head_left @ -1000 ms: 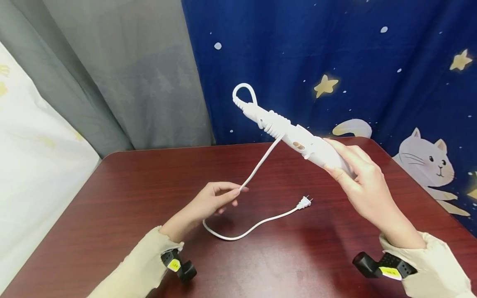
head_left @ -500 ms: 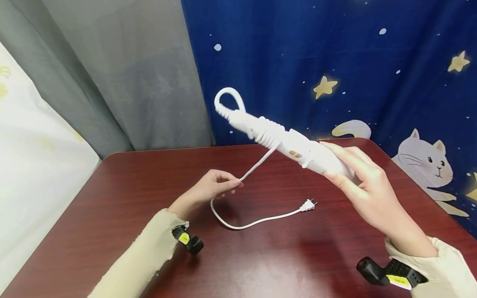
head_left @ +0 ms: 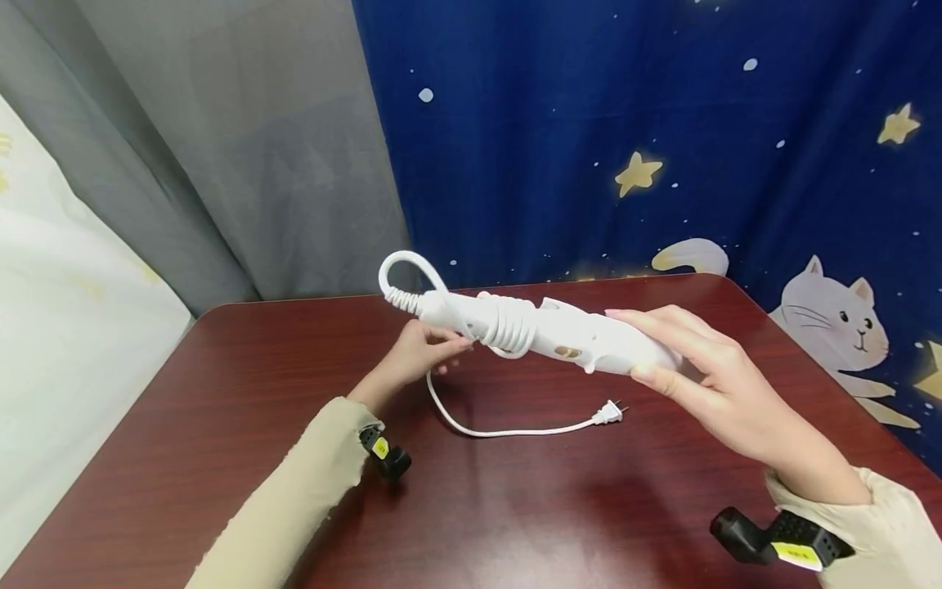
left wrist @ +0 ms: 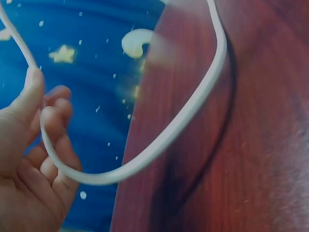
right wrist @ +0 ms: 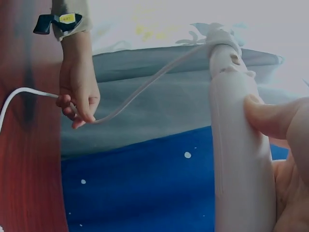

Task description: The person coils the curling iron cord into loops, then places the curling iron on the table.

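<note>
A white wand-shaped electric appliance [head_left: 555, 331], like a hair iron with a gold switch, is held above the table, lying nearly level. My right hand [head_left: 724, 393] grips its thick right end between thumb and fingers. Several turns of its white power cord [head_left: 509, 325] are wound round the slimmer left part, and a loop sticks out beyond the tip. My left hand [head_left: 412, 356] pinches the cord below that tip, plainly so in the left wrist view, where the cord [left wrist: 183, 118] hangs in a curve from the fingers. The cord's two-pin plug [head_left: 607, 413] is over the table's middle.
The dark red wooden table [head_left: 471, 507] has its far edge against a grey curtain [head_left: 294, 188] and a blue starry curtain [head_left: 530, 147] with a printed cat. White cloth [head_left: 66, 311] hangs along the left side. Each wrist carries a small black camera.
The appliance's corded end has swung down and left, from slanting upward to nearly level. My left hand has moved slightly away toward the far edge, still pinching the cord.
</note>
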{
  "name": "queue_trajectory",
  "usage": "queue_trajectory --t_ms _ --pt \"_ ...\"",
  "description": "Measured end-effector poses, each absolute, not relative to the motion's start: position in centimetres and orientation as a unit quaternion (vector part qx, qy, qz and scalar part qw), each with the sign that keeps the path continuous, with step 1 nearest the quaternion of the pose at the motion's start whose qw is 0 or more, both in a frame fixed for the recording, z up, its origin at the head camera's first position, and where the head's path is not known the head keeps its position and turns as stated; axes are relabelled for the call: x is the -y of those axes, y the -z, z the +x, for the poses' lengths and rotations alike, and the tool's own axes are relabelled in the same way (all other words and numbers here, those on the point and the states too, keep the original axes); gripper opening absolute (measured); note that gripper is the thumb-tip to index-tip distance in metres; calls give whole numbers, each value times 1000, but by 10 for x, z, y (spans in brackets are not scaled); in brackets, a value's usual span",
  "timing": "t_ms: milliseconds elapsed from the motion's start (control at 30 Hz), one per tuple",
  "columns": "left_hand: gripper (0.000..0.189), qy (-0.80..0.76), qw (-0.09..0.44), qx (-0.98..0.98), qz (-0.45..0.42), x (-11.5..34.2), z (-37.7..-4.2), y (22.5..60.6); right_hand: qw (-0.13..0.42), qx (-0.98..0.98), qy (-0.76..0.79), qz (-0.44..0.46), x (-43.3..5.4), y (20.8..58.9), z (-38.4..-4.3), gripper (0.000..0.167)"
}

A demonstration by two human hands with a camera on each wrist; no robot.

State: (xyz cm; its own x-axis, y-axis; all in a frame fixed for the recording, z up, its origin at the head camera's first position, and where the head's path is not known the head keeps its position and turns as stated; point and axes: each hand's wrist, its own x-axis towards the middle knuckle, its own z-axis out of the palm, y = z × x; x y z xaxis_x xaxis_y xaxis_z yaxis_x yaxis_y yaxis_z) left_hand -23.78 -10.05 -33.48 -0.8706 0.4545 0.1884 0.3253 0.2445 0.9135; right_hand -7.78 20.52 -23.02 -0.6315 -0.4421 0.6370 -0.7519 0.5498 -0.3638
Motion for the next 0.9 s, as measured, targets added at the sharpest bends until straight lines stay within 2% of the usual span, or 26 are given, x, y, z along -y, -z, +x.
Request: queue_trajectory --t_ms 133,367,533,700,900 --pt "19 -553 62 -800 223 111 -240 334 228 842 -324 366 -206 226 -76 56" --pt "15 -508 6 -795 332 115 -250 331 206 829 -328 405 -204 222 -74 55" --pt "28 -538 18 -793 285 108 -256 318 188 809 -317 458 -198 223 -72 54" --pt "26 -566 17 -780 268 106 -251 292 165 817 -290 471 -194 229 -70 55" --pt "23 -606 18 -747 274 112 -244 263 111 852 -227 459 -198 239 -69 49"
